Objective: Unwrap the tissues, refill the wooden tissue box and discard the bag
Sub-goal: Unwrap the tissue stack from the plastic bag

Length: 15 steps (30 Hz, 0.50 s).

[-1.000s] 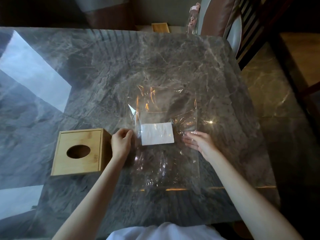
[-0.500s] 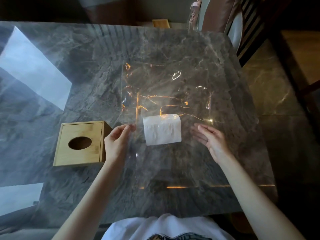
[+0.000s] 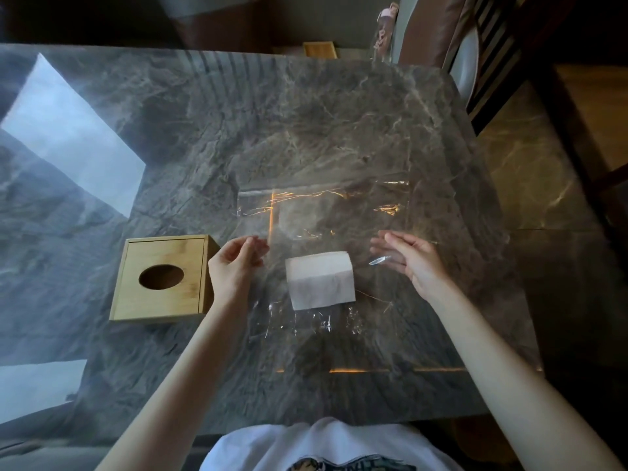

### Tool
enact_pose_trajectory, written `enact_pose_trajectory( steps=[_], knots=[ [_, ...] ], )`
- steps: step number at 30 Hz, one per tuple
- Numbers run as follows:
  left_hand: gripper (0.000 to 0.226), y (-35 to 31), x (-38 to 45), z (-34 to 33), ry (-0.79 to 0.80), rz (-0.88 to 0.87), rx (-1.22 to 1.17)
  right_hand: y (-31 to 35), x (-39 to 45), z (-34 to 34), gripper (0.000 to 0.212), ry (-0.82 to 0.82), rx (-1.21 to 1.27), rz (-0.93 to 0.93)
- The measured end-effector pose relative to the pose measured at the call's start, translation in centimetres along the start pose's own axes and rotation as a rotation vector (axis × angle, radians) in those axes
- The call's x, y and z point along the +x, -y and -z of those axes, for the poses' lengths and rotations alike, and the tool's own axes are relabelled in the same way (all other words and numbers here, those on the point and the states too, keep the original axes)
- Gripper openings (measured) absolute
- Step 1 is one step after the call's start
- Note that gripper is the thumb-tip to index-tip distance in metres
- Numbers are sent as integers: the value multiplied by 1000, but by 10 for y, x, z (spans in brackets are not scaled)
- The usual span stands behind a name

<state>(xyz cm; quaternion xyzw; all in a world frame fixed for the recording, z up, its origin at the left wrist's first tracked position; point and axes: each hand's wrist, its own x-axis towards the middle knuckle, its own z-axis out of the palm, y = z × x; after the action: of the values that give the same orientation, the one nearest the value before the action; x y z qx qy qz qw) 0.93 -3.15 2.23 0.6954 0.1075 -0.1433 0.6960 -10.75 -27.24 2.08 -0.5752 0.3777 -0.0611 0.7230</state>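
A clear plastic bag [image 3: 326, 212] is stretched between my two hands above the dark marble table [image 3: 339, 124]. A white stack of tissues [image 3: 319, 280] sits inside it, low in the middle, tilted so its top edge shows. My left hand [image 3: 234, 266] pinches the bag's left edge with thumb and fingers. My right hand [image 3: 414, 263] holds the right edge, fingers mostly straight. The wooden tissue box [image 3: 163, 277], with an oval hole in its lid, stands on the table just left of my left hand, apart from it.
The table's right edge drops to a tiled floor [image 3: 530, 185]. A dark wooden chair [image 3: 489, 52] stands at the far right corner. A small wooden piece [image 3: 319, 50] lies beyond the far edge. Bright window reflections cover the table's left side.
My hands have moved apart and pulled the bag wider and flatter. The tissue stack has slid lower in the bag and tipped.
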Motion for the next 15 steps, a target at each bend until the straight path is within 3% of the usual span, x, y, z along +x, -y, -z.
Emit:
enact_pose_trajectory(
  steps=[6,10,15],
  knots=[
    [15,7,39,-9,-14,43,207,5,23,-7,12,-4,-73,-43],
    [16,12,52,-10,1,18,400,0,37,-14,20,-61,-145,-88],
    [18,18,58,-11,0,85,480,-10,45,-21,24,-158,-234,-94]
  ],
)
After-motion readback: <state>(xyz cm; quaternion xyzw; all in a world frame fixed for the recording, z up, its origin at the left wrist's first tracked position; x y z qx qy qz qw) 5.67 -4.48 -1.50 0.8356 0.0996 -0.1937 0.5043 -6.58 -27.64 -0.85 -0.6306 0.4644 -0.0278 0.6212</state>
